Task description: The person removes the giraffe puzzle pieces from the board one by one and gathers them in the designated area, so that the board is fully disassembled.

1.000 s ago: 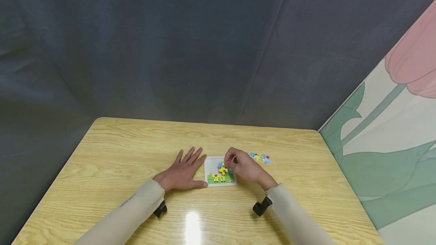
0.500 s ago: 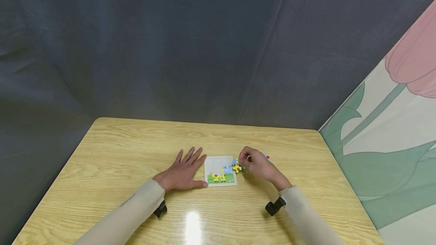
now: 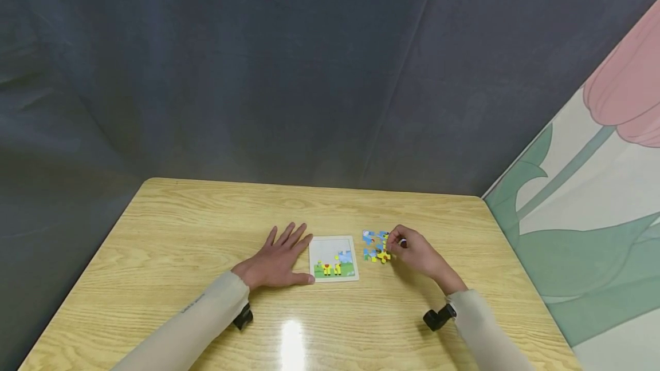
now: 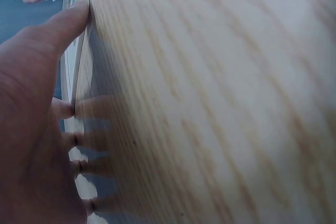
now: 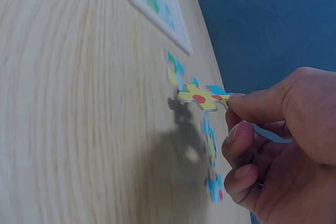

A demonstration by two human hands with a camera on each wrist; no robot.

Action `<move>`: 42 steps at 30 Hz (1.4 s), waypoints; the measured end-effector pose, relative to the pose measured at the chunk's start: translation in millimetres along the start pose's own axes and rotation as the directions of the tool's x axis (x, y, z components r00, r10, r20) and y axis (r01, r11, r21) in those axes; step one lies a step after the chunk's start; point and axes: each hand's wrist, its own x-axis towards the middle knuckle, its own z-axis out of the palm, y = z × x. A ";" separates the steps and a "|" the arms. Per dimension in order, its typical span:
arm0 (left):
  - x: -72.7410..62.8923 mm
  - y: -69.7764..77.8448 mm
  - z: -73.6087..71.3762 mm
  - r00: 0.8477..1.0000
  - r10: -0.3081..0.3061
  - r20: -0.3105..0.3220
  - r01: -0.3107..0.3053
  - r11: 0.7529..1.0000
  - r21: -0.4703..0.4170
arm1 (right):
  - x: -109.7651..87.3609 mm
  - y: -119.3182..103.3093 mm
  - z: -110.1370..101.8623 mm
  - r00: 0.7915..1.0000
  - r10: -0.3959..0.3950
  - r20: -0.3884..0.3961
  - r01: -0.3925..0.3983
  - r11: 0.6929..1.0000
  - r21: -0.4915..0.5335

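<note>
While the left hand (image 3: pixel 273 265) lies flat, thumb touching the puzzle tray (image 3: pixel 322 246), the right hand (image 3: pixel 417 253) pinches a yellow piece (image 5: pixel 199 98) just right of it, kinda blocking some loose pieces (image 3: pixel 368 236). Dark curtain (image 3: pixel 258 73) behind, tulip-print backdrop (image 3: pixel 619 256) off right.

Left hand (image 3: pixel 275 262) spread flat along the puzzle frame (image 3: pixel 322 245), blocks its left side. On the right, loose pieces (image 3: pixel 368 237) and the right hand (image 3: pixel 417 253) with a pinched piece (image 5: pixel 198 98) obstruct. Narrow wood gap between frame and loose pieces. Near side passable between forearms; far side passable up to the dark curtain (image 3: pixel 258 73).
</note>
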 end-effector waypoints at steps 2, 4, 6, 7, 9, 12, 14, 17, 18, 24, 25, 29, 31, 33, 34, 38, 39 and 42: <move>-0.2 0.7 -0.5 1.000 0.000 0.002 0.000 1.000 -0.001 | -2.2 3.9 -2.7 1.000 0.007 -0.005 -0.007 1.000 -0.013; -0.4 1.0 -0.9 1.000 0.000 0.001 0.000 1.000 -0.004 | -4.0 7.4 -4.6 1.000 0.016 -0.010 -0.016 1.000 -0.022; -0.6 1.0 -1.0 1.000 -0.001 0.002 0.001 1.000 -0.002 | -5.4 10.7 -6.0 1.000 0.023 -0.013 -0.024 0.999 -0.047; -0.6 1.0 -1.0 1.000 -0.001 0.002 0.001 1.000 -0.003 | -6.0 12.0 -6.3 1.000 0.026 -0.015 -0.027 0.998 -0.062; -0.6 0.7 -0.7 1.000 -0.001 0.001 0.001 1.000 -0.002 | -7.0 14.3 -6.2 0.999 0.034 -0.017 -0.035 0.995 -0.097; -0.2 0.6 0.0 1.000 -0.001 0.002 0.001 1.000 -0.002 | -7.8 17.0 -4.5 0.998 0.049 -0.024 -0.052 0.988 -0.144; -0.1 0.4 0.4 1.000 -0.001 0.001 0.001 1.000 -0.006 | -7.4 18.0 -2.3 0.998 0.058 -0.036 -0.064 0.983 -0.175; 0.2 0.3 0.8 1.000 0.000 0.001 0.000 1.000 -0.005 | -6.6 17.9 1.1 0.996 0.068 -0.056 -0.078 0.971 -0.224; 0.3 0.1 0.9 1.000 0.000 0.000 0.000 1.000 -0.003 | -6.3 17.6 2.2 0.996 0.070 -0.061 -0.082 0.968 -0.235; 0.6 -0.4 1.1 1.000 0.000 0.000 0.000 1.000 0.001 | -3.5 18.5 6.1 0.993 0.063 -0.099 -0.091 0.946 -0.311; 0.6 -0.5 1.2 1.000 0.000 0.001 0.000 1.000 0.000 | -3.2 19.1 6.5 0.993 0.060 -0.104 -0.090 0.941 -0.325; 0.2 -0.4 0.9 1.000 -0.001 0.003 0.001 1.000 -0.003 | -3.2 19.8 8.1 0.992 0.061 -0.113 -0.097 0.933 -0.347; 0.1 -0.4 0.8 1.000 0.000 0.002 0.000 1.000 -0.003 | -3.4 19.6 8.1 0.991 0.056 -0.118 -0.094 0.931 -0.352; 0.0 -0.4 0.8 1.000 0.002 0.001 -0.002 1.000 -0.002 | -4.0 18.7 8.1 0.991 0.050 -0.125 -0.091 0.934 -0.345; -0.1 -0.4 0.7 1.000 0.003 0.000 -0.003 1.000 -0.004 | -4.2 17.9 7.9 0.991 0.045 -0.126 -0.086 0.938 -0.337; -0.3 -0.1 0.5 1.000 0.004 0.000 -0.004 1.000 -0.006 | -3.5 9.6 9.0 0.992 0.025 -0.126 -0.061 0.955 -0.291; -0.4 0.1 0.4 1.000 0.004 -0.001 -0.004 1.000 -0.007 | -2.8 6.3 9.9 0.993 0.015 -0.117 -0.047 0.959 -0.281; -1.0 0.7 0.1 1.000 0.001 -0.001 -0.001 1.000 -0.007 | 1.0 -5.0 15.7 0.997 -0.010 -0.075 -0.009 0.968 -0.250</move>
